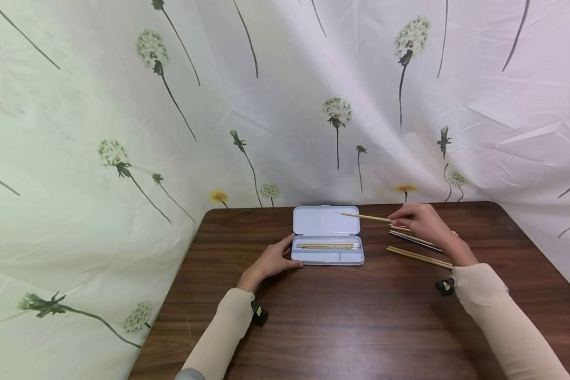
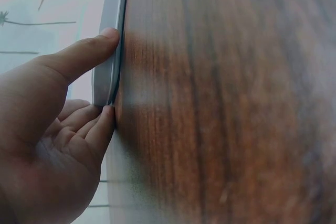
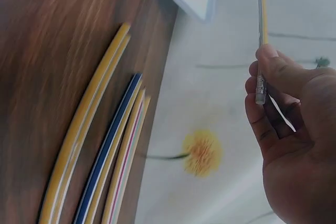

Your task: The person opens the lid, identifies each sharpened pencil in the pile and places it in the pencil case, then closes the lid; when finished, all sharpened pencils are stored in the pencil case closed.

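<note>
A pale blue pencil case (image 1: 328, 256) lies with its lid (image 1: 326, 220) laid back on the dark wooden table. Several yellow pencils (image 1: 328, 246) lie in its rear compartment; the front one has a small divider. My left hand (image 1: 274, 258) holds the case at its left end, thumb along the front wall (image 2: 105, 72) and fingertips at the side. Between thumb and fingers of my right hand (image 1: 420, 221) is a yellow pencil (image 1: 367, 216), pinched near its eraser end (image 3: 260, 90), with the tip pointing left over the lid.
Two yellow pencils (image 1: 420, 257) lie side by side to the right of the case. Behind them, partly under my right hand, are more pencils, one dark blue (image 3: 113, 135). A white cloth with printed dandelions (image 1: 285, 105) hangs along the table's back edge.
</note>
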Action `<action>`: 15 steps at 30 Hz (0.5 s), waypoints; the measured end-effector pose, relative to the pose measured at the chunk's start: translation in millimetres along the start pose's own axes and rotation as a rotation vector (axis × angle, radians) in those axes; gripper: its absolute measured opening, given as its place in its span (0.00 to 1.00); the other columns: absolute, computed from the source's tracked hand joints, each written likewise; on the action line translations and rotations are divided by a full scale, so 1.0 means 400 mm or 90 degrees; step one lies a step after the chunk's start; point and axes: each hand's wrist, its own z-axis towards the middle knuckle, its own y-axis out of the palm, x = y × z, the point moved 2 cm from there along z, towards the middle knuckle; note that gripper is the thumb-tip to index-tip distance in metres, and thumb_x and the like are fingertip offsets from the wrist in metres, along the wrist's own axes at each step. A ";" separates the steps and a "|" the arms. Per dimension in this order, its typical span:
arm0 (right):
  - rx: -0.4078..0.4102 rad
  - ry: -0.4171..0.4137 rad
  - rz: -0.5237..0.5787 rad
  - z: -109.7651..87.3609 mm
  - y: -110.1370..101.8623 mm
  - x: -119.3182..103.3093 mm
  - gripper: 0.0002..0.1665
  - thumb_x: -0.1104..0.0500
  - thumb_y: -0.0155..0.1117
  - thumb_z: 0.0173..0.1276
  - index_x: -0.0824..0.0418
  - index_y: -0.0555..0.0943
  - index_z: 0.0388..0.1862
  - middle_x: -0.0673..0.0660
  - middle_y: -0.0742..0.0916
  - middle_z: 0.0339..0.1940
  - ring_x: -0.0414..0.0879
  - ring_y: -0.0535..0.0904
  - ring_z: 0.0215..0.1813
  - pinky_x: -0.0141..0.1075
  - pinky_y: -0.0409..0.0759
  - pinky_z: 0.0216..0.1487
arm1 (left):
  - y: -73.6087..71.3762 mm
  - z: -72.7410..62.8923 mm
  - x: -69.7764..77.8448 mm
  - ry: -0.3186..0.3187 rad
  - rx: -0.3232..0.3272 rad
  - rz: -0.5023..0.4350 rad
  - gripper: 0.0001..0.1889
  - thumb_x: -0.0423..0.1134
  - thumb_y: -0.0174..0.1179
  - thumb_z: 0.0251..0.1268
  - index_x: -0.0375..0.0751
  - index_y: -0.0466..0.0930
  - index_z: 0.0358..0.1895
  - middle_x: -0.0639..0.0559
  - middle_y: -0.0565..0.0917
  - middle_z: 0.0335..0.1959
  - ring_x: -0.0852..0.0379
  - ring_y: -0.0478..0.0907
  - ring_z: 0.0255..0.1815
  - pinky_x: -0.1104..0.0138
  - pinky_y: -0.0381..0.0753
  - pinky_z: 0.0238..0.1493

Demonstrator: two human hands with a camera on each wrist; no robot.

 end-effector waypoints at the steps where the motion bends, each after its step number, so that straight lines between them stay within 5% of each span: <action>1: -0.003 -0.004 0.003 0.006 0.005 -0.006 0.07 0.67 0.75 0.70 0.58 0.95 0.42 0.51 0.92 0.35 0.41 0.85 0.37 0.30 0.82 0.38 | 0.000 0.000 0.001 0.000 0.000 -0.001 0.52 0.43 0.78 0.65 0.44 0.55 0.87 0.41 0.62 0.85 0.45 0.69 0.82 0.55 0.75 0.79; 15: -0.038 -0.083 0.045 0.078 0.084 -0.073 0.09 0.68 0.77 0.66 0.56 0.96 0.41 0.49 0.91 0.33 0.38 0.81 0.34 0.33 0.80 0.35 | 0.000 -0.001 0.005 -0.010 0.004 0.001 0.51 0.43 0.77 0.66 0.46 0.55 0.87 0.42 0.64 0.85 0.46 0.69 0.81 0.55 0.75 0.79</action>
